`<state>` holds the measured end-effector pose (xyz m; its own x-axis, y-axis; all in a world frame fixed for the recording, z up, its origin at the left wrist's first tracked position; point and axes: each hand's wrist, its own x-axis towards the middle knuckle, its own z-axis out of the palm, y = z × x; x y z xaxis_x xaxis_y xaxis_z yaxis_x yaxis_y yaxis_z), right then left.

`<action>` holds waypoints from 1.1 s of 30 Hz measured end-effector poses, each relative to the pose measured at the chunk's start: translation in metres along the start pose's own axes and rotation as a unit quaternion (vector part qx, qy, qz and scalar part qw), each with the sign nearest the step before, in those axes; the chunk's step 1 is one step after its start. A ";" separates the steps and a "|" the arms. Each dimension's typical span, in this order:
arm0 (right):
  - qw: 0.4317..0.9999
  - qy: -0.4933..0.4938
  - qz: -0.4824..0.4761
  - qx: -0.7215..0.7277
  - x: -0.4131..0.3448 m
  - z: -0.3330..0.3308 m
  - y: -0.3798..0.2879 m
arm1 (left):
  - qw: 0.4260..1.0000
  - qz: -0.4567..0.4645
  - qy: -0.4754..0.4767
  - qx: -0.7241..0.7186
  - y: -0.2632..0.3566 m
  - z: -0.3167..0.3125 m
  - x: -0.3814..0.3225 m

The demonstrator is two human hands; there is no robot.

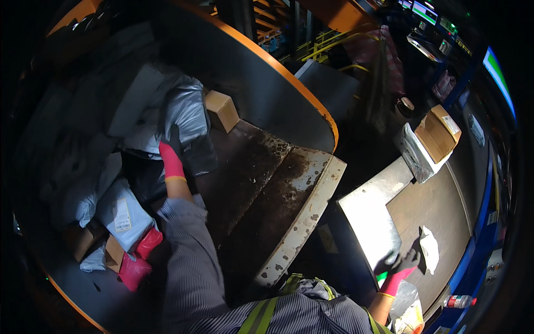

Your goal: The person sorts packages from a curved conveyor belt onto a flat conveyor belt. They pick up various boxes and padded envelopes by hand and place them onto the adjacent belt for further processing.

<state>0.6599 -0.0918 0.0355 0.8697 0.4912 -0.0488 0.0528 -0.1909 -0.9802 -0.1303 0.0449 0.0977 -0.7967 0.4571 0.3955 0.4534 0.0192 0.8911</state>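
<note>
My left hand (172, 156), in a pink glove with dark fingers, reaches into a heap of parcels and touches a silvery plastic mailer bag (187, 108); whether its fingers grip the bag is not clear. Just beyond that bag stands a small cardboard box (222, 109). My right hand (402, 265), gloved the same way, is over the edge of a belt conveyor (438, 200), close to a small white packet (429, 250) lying there. Its fingers are partly spread and no held object can be made out. Below the wrist is a plastic-wrapped parcel (404, 298).
An orange-rimmed chute (267, 58) holds the heap, including a white labelled parcel (123, 215) and pink bags (135, 271). A worn metal ledge (300, 221) edges it. An opened carton (438, 133) and a bottle (459, 301) are at the right.
</note>
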 end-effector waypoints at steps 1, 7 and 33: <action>0.992 -0.055 -0.065 -0.091 -0.016 0.011 -0.004 | 0.996 -0.007 0.054 -0.076 0.002 0.005 -0.020; 0.942 -0.255 -0.218 0.021 -0.106 0.089 -0.067 | 0.991 0.013 0.077 -0.113 0.005 -0.049 -0.182; 0.814 -0.576 -0.018 0.072 -0.203 0.167 -0.152 | 0.997 -0.042 -0.005 0.061 0.011 -0.094 -0.233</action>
<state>0.3933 -0.0209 0.1622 -0.1720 0.9813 -0.0863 -0.0613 -0.0981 -0.9933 0.0228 -0.1446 0.0365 -0.8301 0.4579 0.3182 0.4312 0.1656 0.8869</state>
